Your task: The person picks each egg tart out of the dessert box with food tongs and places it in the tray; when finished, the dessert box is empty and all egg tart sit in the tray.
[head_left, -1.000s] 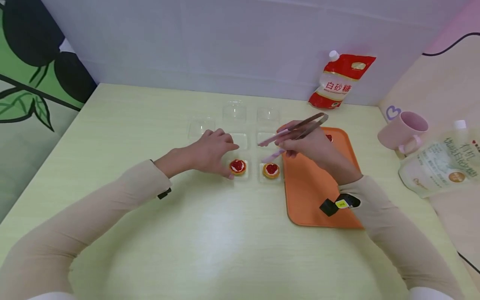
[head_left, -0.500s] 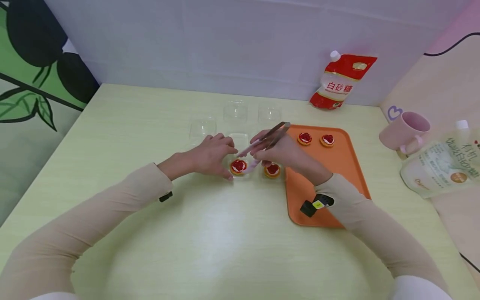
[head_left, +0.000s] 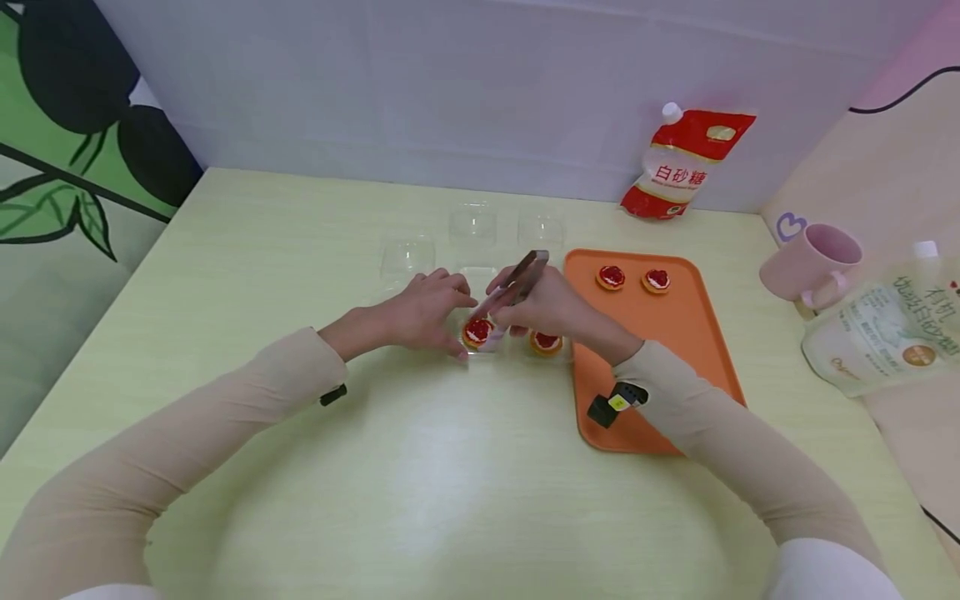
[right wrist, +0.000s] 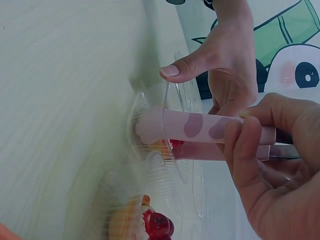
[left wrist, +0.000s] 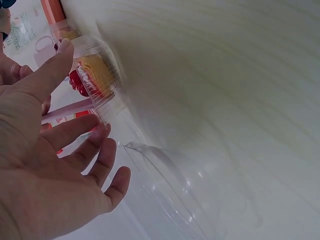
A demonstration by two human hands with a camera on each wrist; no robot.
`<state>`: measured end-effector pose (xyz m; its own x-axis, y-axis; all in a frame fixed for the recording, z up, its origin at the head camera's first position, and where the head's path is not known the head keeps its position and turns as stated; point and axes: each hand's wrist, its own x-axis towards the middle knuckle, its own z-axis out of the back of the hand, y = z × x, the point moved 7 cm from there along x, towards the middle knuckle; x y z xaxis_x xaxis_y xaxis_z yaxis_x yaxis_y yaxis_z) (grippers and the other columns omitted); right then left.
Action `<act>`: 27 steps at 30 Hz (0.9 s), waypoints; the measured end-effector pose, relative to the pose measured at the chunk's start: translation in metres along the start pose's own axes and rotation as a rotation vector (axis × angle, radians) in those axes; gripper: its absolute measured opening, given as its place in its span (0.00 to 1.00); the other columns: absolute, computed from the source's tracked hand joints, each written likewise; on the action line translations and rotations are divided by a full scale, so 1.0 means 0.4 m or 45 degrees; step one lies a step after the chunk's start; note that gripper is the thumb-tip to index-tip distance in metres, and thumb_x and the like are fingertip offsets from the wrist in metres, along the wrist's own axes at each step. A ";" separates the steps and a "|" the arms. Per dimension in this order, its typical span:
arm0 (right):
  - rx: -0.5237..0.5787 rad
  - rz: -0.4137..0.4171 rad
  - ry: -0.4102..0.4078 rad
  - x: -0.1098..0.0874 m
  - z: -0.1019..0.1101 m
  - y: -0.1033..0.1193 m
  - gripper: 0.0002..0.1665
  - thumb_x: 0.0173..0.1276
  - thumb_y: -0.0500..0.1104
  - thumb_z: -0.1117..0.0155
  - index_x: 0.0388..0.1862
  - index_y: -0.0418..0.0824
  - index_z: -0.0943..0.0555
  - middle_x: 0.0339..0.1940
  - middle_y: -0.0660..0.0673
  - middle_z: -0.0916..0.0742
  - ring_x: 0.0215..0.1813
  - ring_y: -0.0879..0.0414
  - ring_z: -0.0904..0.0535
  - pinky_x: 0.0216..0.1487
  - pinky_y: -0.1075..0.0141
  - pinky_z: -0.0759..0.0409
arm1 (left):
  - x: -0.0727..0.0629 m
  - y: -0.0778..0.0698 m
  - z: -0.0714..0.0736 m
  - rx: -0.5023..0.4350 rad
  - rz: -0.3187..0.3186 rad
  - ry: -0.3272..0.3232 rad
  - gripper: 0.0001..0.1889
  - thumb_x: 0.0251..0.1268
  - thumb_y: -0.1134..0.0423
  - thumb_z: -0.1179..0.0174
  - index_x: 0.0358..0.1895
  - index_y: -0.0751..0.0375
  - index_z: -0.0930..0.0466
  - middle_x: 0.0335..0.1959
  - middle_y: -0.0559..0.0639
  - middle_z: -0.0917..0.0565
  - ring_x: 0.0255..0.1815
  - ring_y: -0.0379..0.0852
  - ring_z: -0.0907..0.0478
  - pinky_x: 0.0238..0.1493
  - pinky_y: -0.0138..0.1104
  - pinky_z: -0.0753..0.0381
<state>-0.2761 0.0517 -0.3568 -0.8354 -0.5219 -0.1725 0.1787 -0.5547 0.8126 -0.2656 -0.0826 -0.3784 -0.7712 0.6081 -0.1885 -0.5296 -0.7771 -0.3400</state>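
Observation:
In the head view, my left hand (head_left: 426, 313) holds a small clear plastic box (left wrist: 100, 47) at its rim, thumb on the near edge and index finger on the far side. A red-topped mini tart (head_left: 477, 332) sits inside it. My right hand (head_left: 546, 303) grips pink tongs with metal ends (right wrist: 200, 126), their scalloped tips down in the box around the tart. Just to the right, a second tart (head_left: 545, 342) stands in another clear box, partly under my right hand.
An orange tray (head_left: 675, 333) at right bears two more tarts (head_left: 611, 277). Behind the boxes are clear plastic lids (head_left: 472, 223). A red sugar pouch (head_left: 675, 167), a pink mug (head_left: 810, 261) and a white pouch (head_left: 877, 342) stand at the back and right.
My right hand has swung left from over the tray, bringing the tongs down into the left box around its tart. The tray's tarts have come into view. My left hand stays at the box.

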 end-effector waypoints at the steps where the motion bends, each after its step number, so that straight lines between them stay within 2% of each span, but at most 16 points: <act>1: 0.001 0.011 0.002 0.001 0.000 0.002 0.14 0.63 0.36 0.32 0.48 0.37 0.17 0.39 0.42 0.08 0.25 0.53 0.13 0.32 0.61 0.15 | 0.000 0.000 0.001 0.001 0.001 0.001 0.41 0.47 0.47 0.21 0.64 0.64 0.22 0.58 0.55 0.24 0.59 0.54 0.32 0.56 0.47 0.34; 7: 0.040 0.022 -0.003 0.002 0.002 0.003 0.13 0.65 0.37 0.31 0.48 0.35 0.18 0.41 0.41 0.08 0.25 0.53 0.13 0.36 0.53 0.14 | 0.004 0.002 0.003 0.005 0.021 0.010 0.41 0.47 0.47 0.21 0.64 0.64 0.22 0.58 0.55 0.24 0.59 0.54 0.32 0.56 0.47 0.34; 15: 0.112 0.027 -0.072 -0.010 0.023 -0.007 0.13 0.64 0.36 0.31 0.46 0.33 0.18 0.38 0.37 0.09 0.24 0.53 0.14 0.30 0.64 0.15 | 0.007 -0.003 0.000 0.003 0.017 0.026 0.40 0.48 0.47 0.22 0.64 0.64 0.22 0.58 0.55 0.24 0.59 0.54 0.32 0.56 0.46 0.34; 22: 0.154 -0.037 -0.112 -0.027 0.056 -0.006 0.13 0.64 0.34 0.32 0.47 0.33 0.18 0.38 0.35 0.10 0.23 0.55 0.15 0.31 0.65 0.15 | 0.008 0.001 -0.001 0.018 0.030 0.022 0.40 0.47 0.47 0.22 0.64 0.64 0.22 0.58 0.56 0.24 0.59 0.55 0.31 0.57 0.48 0.33; 27: 0.120 -0.014 -0.094 -0.024 0.046 -0.007 0.14 0.63 0.34 0.32 0.48 0.34 0.17 0.34 0.38 0.10 0.23 0.54 0.15 0.31 0.61 0.15 | 0.007 0.000 -0.001 0.005 0.013 0.013 0.40 0.47 0.47 0.21 0.64 0.64 0.22 0.58 0.55 0.23 0.59 0.54 0.31 0.56 0.47 0.33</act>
<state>-0.2780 0.0702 -0.3472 -0.8737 -0.4649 -0.1430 0.1226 -0.4951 0.8601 -0.2675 -0.0808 -0.3793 -0.7730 0.6017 -0.2010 -0.5230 -0.7838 -0.3348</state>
